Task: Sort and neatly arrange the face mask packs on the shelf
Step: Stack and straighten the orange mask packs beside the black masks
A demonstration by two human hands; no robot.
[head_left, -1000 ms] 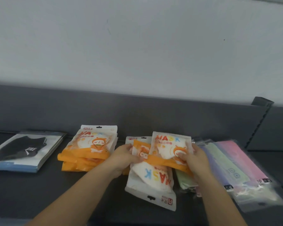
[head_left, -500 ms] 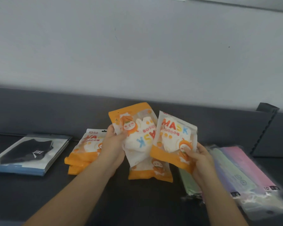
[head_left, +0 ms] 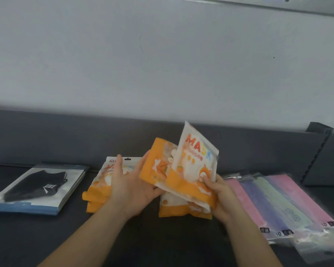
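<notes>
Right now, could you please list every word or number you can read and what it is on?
"MASK": front pack in right hand.
"UKE": black mask pack.
"10": black labels on pastel packs.
"MA": orange stack, rest hidden.
Smaller print: blurred.

Orange-and-white packs, perhaps cartoon-printed; pastel packs; black-and-blue pack

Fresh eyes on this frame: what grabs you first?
The fanned orange-and-white MASK packs held up at centre, pinched by the right hand with the left hand flat against them. Next, the spread of pastel packs lying at right on the dark shelf. Then the black mask pack at far left, and an orange stack behind the left hand.
</notes>
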